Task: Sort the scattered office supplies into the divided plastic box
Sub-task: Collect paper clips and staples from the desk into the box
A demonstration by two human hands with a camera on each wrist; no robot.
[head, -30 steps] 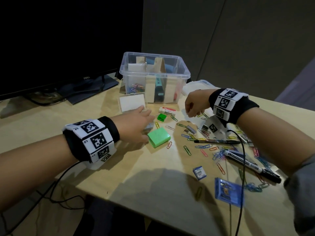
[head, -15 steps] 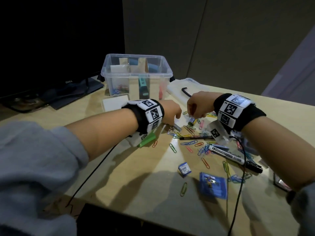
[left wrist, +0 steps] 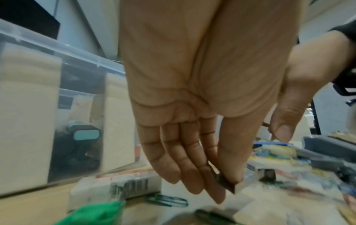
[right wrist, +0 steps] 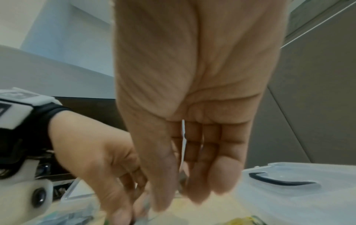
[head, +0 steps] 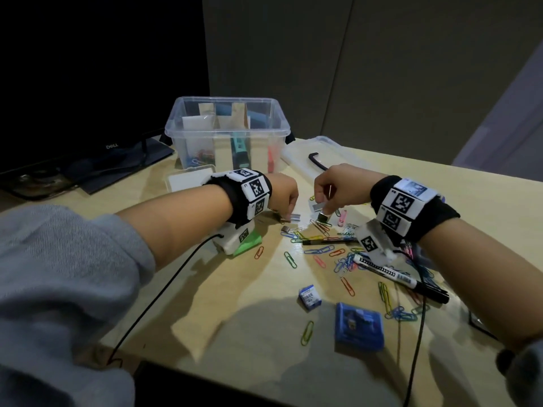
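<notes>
Both hands worked low over the middle of the desk (head: 264,304), in the thick of the scattered clips.

Left hand (head: 283,195): fingers bunched together and pointing down, thumb closed against the fingertips (left wrist: 217,196) on a small dark metal piece, apparently a strip of staples (head: 294,216), just off the desk surface. What else it held, if anything, could not be told.

Right hand (head: 338,186): thumb and forefinger pinched a small metal binder clip (head: 323,217) at its top, the clip touching or just above the loose paper clips (head: 318,227). In the right wrist view a thin pale strip stood between the fingers (right wrist: 227,179); could not identify it.

Divided plastic box (head: 226,133) stood toward the far edge of the desk, open, with cardboard dividers; coloured clips lay in its left compartment and a teal marker (head: 239,148) in a middle one. Its lid (head: 320,160) lay just right of it. More paper clips, a pen (head: 329,240) and a black marker (head: 402,279) lay spread toward the right edge; a green block (head: 248,245) sat under the left wrist.

Judgement on the step: lifting small metal pieces clear of the tangle.
- Raise each piece straight up so hooked paper clips drop away.
- Keep the pinch firm; small metal pieces likely slip.
- Carry over the box rim, then release low into the matching compartment, not across a divider.
</notes>
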